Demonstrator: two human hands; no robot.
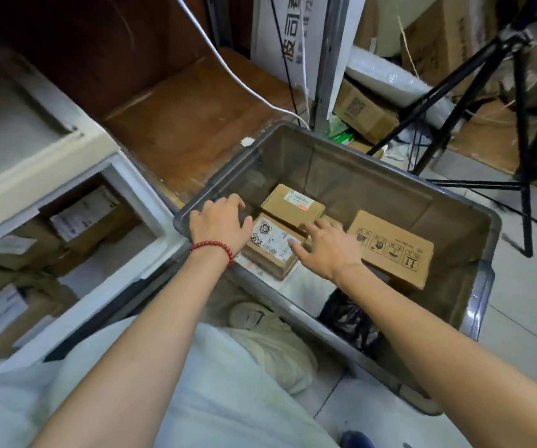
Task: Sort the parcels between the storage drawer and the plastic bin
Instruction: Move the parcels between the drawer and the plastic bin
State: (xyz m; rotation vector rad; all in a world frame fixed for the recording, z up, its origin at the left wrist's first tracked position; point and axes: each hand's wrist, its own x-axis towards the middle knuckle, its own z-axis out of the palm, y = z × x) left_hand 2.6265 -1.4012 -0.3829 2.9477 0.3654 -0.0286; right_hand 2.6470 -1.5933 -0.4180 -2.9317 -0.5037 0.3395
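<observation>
A grey plastic bin (pixel 483 286) stands on the floor with three cardboard parcels inside. The nearest one is a small parcel (pixel 272 245) with a white scribbled label. My left hand (pixel 218 223), with a red bead bracelet at the wrist, rests on that parcel's left end by the bin's rim. My right hand (pixel 325 245) lies spread on its right side, fingers apart. Behind it sits a labelled parcel (pixel 293 205); to the right lies a flat parcel (pixel 393 247) with handling symbols. The white storage drawer (pixel 141 250) at left is open and holds several parcels.
A black bag (pixel 347 318) lies in the bin's near corner. A black tripod (pixel 515 130) stands at right among stacked cartons. A white cable (pixel 228 69) hangs over the brown wooden surface behind the bin. My knees and a shoe (pixel 276 344) are below.
</observation>
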